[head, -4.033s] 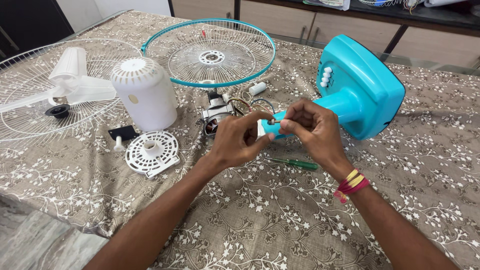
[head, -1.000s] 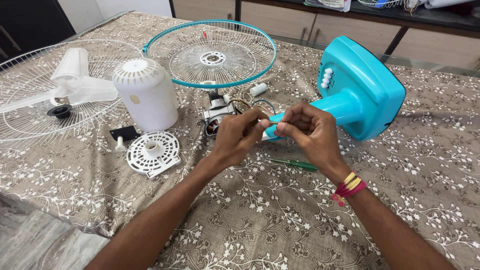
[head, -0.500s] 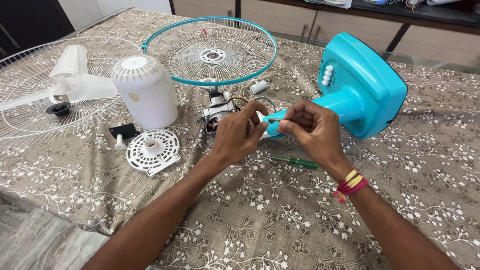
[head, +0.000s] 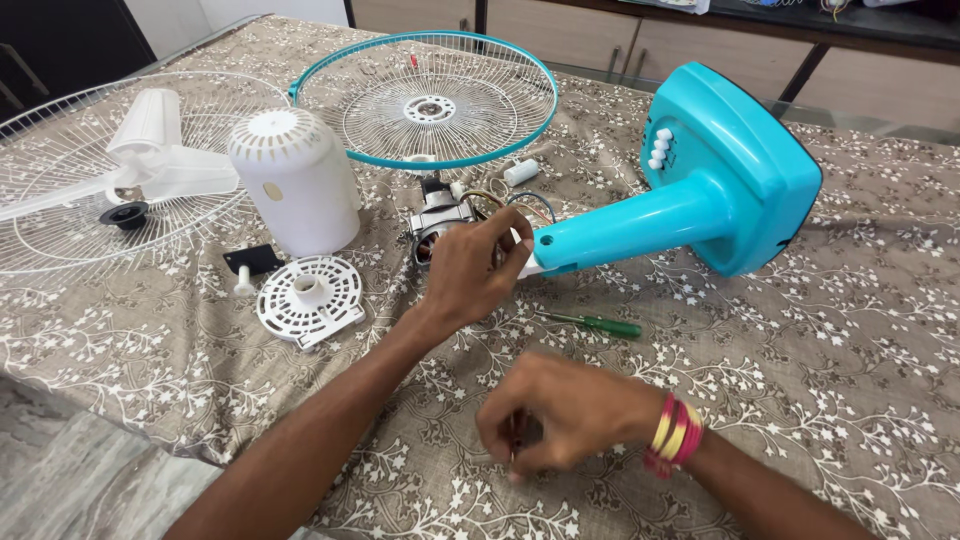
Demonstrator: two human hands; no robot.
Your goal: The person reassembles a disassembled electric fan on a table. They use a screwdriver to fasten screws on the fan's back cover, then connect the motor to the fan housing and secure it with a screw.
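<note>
Left hand (head: 470, 275) up over the middle of the table (head: 820, 330), fingers curled near the free end of the turquoise fan stand (head: 690, 200). The fingertips sit at the white tip of the stand's neck; whether they pinch anything there, I cannot tell.

Right hand (head: 560, 415) low, close to the near edge of the table, well apart from the left. Its grip is clenched, fingers pinched together over something small and dark, too small to make out. Red and yellow thread bands (head: 672, 435) on that wrist.

The fan stand lies on its side, base toward the far right corner, neck pointing in toward the middle. Just behind the left hand sits the bare motor (head: 437, 228) with loose coloured wires (head: 505, 203) and a small white cylinder (head: 520, 172) beside them.

A green-handled screwdriver (head: 595, 323) lies flat between the two hands, touching neither.

Left half of the table: white domed motor cover (head: 295, 180) standing upright; a round white vented plate (head: 310, 298) in front of it; a small black piece (head: 250, 260) and white peg (head: 243, 285) just beside that. Toward the left edge, white fan blades (head: 150, 160) rest on a white wire guard (head: 60, 225). A turquoise-rimmed guard (head: 425, 100) lies flat at the far edge.
</note>
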